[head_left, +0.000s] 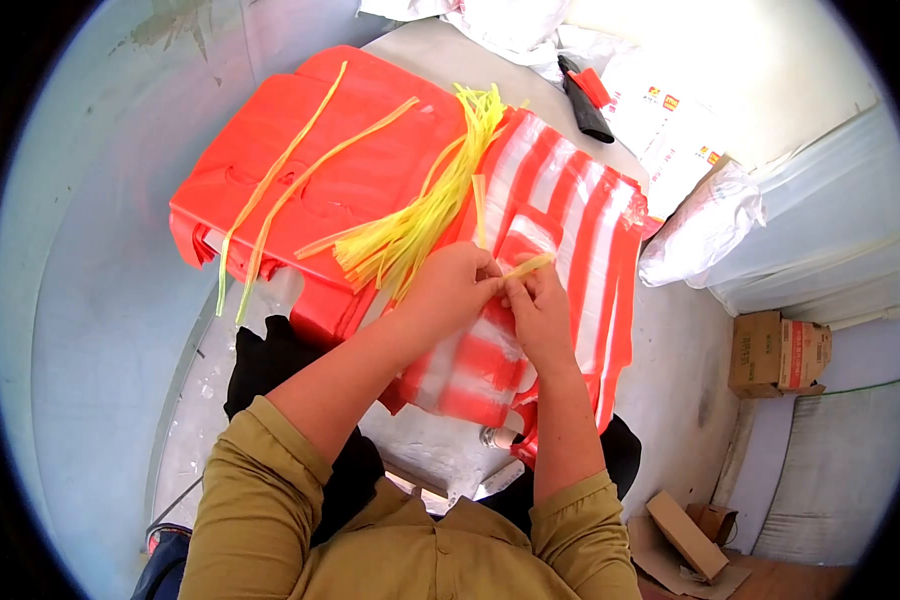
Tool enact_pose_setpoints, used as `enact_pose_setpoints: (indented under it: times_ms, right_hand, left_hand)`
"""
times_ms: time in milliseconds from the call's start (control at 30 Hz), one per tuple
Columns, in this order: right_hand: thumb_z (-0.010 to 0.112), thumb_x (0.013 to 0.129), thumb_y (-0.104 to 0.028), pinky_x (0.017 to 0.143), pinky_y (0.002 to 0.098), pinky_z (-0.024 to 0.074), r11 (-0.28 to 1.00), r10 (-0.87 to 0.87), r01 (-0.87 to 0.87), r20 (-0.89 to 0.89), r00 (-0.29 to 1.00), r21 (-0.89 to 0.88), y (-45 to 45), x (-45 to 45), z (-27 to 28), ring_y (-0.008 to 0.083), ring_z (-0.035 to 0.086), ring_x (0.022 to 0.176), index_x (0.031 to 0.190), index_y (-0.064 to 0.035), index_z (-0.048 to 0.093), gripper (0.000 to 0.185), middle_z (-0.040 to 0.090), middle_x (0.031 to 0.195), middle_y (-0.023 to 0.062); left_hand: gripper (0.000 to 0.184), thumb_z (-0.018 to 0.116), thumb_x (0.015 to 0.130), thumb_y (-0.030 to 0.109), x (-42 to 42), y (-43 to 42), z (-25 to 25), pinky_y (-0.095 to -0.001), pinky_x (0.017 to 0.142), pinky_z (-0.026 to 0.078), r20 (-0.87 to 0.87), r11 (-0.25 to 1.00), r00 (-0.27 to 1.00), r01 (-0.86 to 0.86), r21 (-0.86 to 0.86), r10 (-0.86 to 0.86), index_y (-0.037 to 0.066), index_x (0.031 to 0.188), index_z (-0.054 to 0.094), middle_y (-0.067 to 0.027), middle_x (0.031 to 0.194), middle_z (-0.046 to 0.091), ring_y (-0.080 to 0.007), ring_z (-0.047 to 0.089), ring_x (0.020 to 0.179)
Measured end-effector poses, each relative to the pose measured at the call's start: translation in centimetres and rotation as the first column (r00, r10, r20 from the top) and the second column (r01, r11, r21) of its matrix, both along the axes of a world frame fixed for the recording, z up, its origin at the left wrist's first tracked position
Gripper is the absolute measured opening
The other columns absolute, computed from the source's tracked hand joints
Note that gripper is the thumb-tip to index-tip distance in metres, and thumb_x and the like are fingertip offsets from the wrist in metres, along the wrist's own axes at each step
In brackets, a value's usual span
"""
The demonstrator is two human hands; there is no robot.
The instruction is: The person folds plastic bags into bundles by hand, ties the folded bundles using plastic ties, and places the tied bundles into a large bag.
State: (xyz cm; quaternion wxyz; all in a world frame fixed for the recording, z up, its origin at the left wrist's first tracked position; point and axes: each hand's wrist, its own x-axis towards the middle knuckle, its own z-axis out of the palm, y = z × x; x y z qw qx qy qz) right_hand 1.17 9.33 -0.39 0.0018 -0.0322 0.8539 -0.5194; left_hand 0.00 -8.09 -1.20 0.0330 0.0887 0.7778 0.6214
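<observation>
My left hand and my right hand meet over a stack of red-and-white striped plastic bags. Both are closed with fingertips pinched on a yellow plastic strip, whose end sticks out past my right fingers. Another piece of yellow strip rises above my left hand, over the bags. Beneath my hands lies a folded or bundled part of the striped plastic; whether the strip passes around it is hidden. Left of my hands, a bunch of loose yellow strips spreads over the red surface.
A red plastic stool or table bears two separate yellow strips. A black object with a red piece and white printed sacks lie behind. Cardboard boxes stand at right, with flattened cardboard on the floor.
</observation>
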Motion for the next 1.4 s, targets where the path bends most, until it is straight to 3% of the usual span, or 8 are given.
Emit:
enact_pose_setpoints:
  times_ms: [100,200,400,600,800,900,1100,1400]
  right_hand:
    - [0.063,0.098,0.003,0.079,0.0274,0.0528,0.998,-0.061,0.062,-0.070,0.996,0.005,-1.0,1.0,1.1,0.0138,0.064,0.084,0.133,-0.0009,0.052,0.037,0.068,0.097,0.0082]
    - [0.065,0.090,0.009,0.081,0.0321,0.0544,0.939,0.070,0.031,-0.279,0.958,0.343,-0.6,1.5,0.8,0.0217,0.065,0.087,0.132,-0.0037,0.054,0.046,0.067,0.098,0.0113]
    - [0.066,0.083,0.009,0.083,0.0385,0.0542,0.847,0.257,0.113,-0.588,0.767,0.519,-0.7,0.9,1.2,0.0303,0.063,0.095,0.107,0.0000,0.070,0.026,0.064,0.103,0.0126]
    - [0.067,0.083,-0.001,0.081,0.0446,0.0537,0.735,0.321,0.036,-0.395,0.861,0.677,0.4,0.5,2.2,0.0341,0.065,0.095,0.100,-0.0042,0.075,0.018,0.069,0.095,0.0144]
    - [0.071,0.089,-0.013,0.081,0.0461,0.0537,0.948,0.124,-0.152,0.113,0.986,0.279,0.4,0.7,4.4,0.0360,0.068,0.089,0.102,-0.0040,0.073,0.016,0.072,0.094,0.0158]
    - [0.072,0.088,-0.014,0.082,0.0438,0.0545,0.784,0.187,-0.094,-0.088,0.978,0.614,-0.2,0.8,4.4,0.0332,0.068,0.089,0.102,-0.0054,0.075,0.017,0.071,0.093,0.0139]
    - [0.072,0.094,-0.011,0.084,0.0390,0.0539,0.829,0.222,0.099,-0.485,0.846,0.551,0.1,1.3,1.6,0.0295,0.065,0.096,0.104,-0.0030,0.078,0.014,0.069,0.100,0.0100]
    - [0.073,0.090,-0.007,0.078,0.0367,0.0549,0.906,0.101,0.133,-0.510,0.854,0.402,0.7,1.6,0.6,0.0278,0.068,0.090,0.095,0.0001,0.077,0.010,0.069,0.100,0.0111]
  left_hand:
    - [0.015,0.073,0.091,0.014,0.2,0.0,0.3,-0.0361,0.069,0.052,0.011,0.999,0.999,-0.038,-0.009,0.038,-0.001,0.092,0.073,-0.0119,0.084,0.070,-0.0213,0.067,0.075]
    - [0.016,0.073,0.092,0.016,0.3,0.1,0.5,-0.0382,0.070,0.053,-0.005,0.997,0.999,-0.054,-0.049,0.054,0.000,0.092,0.072,-0.0139,0.085,0.069,-0.0257,0.067,0.076]
    - [0.017,0.070,0.093,0.018,0.6,-0.3,1.0,-0.0431,0.076,0.053,-0.112,0.985,0.994,-0.004,-0.174,-0.015,0.001,0.094,0.072,-0.0174,0.091,0.070,-0.0349,0.068,0.085]
    - [0.016,0.067,0.094,0.015,0.7,-0.1,0.6,-0.0474,0.081,0.053,-0.182,0.985,0.983,-0.022,-0.172,-0.009,0.001,0.096,0.073,-0.0197,0.095,0.070,-0.0392,0.068,0.092]
    - [0.017,0.068,0.094,0.016,0.2,-0.3,0.6,-0.0447,0.078,0.054,-0.092,0.996,0.996,-0.023,-0.087,0.015,0.000,0.099,0.073,-0.0200,0.093,0.071,-0.0384,0.069,0.089]
    - [0.017,0.066,0.094,0.016,0.3,-0.3,0.6,-0.0460,0.078,0.053,-0.108,0.990,0.994,-0.028,-0.135,0.014,0.000,0.097,0.072,-0.0201,0.092,0.071,-0.0386,0.069,0.089]
    - [0.014,0.063,0.093,0.013,0.1,-1.0,0.4,-0.0510,0.078,0.053,-0.259,0.894,0.966,-0.112,-0.434,-0.005,0.001,0.088,0.067,-0.0206,0.091,0.069,-0.0392,0.069,0.089]
    - [0.008,0.058,0.092,0.007,0.2,-1.2,0.3,-0.0494,0.078,0.056,-0.306,0.763,0.946,-0.119,-0.636,-0.107,0.002,0.090,0.064,-0.0194,0.094,0.069,-0.0396,0.069,0.090]
